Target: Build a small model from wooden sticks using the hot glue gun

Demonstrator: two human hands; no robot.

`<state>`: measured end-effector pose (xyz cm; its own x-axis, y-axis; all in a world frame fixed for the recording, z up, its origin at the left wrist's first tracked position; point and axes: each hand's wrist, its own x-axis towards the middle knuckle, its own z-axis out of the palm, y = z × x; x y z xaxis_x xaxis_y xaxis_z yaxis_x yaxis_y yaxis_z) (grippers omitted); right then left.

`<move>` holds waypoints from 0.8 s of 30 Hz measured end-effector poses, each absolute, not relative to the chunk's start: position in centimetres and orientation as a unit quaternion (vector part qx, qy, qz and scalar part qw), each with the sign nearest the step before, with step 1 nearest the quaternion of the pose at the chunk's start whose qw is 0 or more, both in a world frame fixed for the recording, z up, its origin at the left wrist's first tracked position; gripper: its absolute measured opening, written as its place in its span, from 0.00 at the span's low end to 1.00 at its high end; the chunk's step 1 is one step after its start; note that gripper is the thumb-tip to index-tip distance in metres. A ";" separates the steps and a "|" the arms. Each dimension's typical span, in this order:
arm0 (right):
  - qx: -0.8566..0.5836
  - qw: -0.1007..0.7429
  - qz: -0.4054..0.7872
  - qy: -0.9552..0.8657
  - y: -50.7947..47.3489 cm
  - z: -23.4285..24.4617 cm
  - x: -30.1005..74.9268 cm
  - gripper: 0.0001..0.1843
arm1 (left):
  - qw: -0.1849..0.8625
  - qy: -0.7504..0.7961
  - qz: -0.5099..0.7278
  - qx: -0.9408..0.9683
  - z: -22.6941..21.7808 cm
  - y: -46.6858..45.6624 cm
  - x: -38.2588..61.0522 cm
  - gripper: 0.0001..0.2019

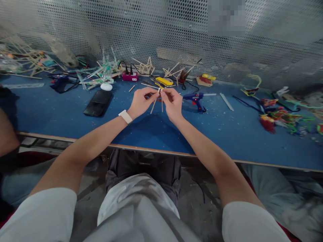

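Note:
My left hand (140,101) and my right hand (172,102) meet above the blue table (227,131), both pinching the top of a small piece made of thin wooden sticks (157,101). The sticks hang down between my fingers, splayed like legs. A white band sits on my left wrist. A blue glue gun (195,99) lies just right of my right hand. Loose sticks lie on the table behind my hands.
A black phone (98,102) lies left of my hands, with a white oval object behind it. Stick models, a pink power strip (129,76) and a yellow tool stand along the perforated back wall. Coloured pipe cleaners (280,116) lie at right. Another person's shoulder shows at far left.

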<state>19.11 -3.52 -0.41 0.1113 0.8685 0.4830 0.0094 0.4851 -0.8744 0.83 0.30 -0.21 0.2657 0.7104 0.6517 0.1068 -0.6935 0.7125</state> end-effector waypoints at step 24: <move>-0.390 0.641 0.347 -0.563 -3.4 -0.6 19.2 0.37 | 0.280 0.274 0.540 0.745 -0.5 0.6 0.8 0.16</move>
